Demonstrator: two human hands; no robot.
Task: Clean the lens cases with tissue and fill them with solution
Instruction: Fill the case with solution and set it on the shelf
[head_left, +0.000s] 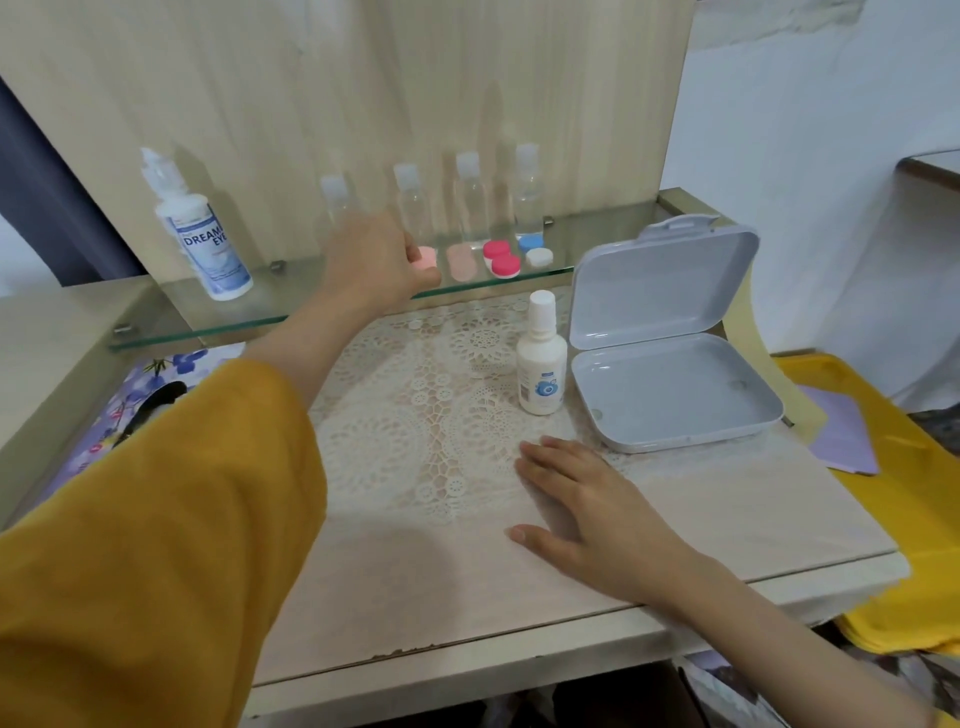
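Sleeved left hand (371, 254) seemingly pinches pink case (427, 257); right hand (582, 512) flat, fingers straight.

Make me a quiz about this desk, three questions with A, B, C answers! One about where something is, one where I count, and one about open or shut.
1. Where does the small white bottle stand?
A) on the floor
B) on the lace mat, left of the grey box
C) inside the grey box

2. How many clear bottles with white caps stand on the glass shelf?
A) two
B) four
C) six

3. How is the grey box?
A) lid open
B) lid shut
C) upside down

Answers:
1. B, it stands upright on the lace mat just beside the box.
2. B, four stand in a row along the back of the shelf.
3. A, its lid stands up and its bare inside shows.
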